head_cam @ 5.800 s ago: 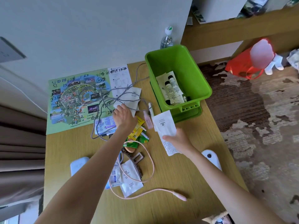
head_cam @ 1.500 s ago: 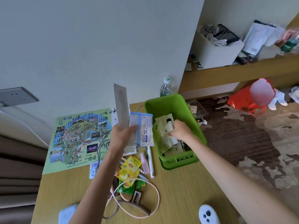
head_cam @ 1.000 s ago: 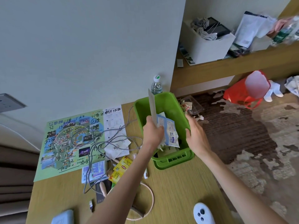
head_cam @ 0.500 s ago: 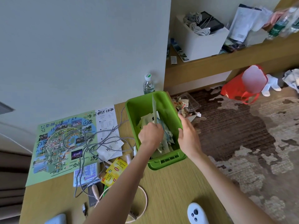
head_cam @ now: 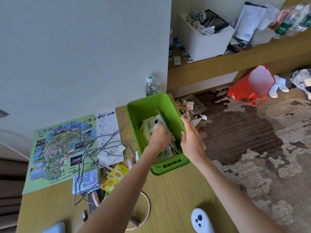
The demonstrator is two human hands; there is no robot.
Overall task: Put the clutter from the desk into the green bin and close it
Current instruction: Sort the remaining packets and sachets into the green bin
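Head view: left hand (head_cam: 159, 137), down inside the bin (head_cam: 143, 105), curls round flat packets (head_cam: 162, 119). Right hand (head_cam: 191, 138) grips the bin's wall just right of it. Best to release low so the slick sachets lie flat. The bin is smooth, rigid plastic. Tea bags (head_cam: 117, 174) and limp cable (head_cam: 104, 145) lie left of that hand.

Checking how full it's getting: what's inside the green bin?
Pale paper packets and a grey strip gripped by the left hand. The floor of the green bin and anything under the papers are covered.
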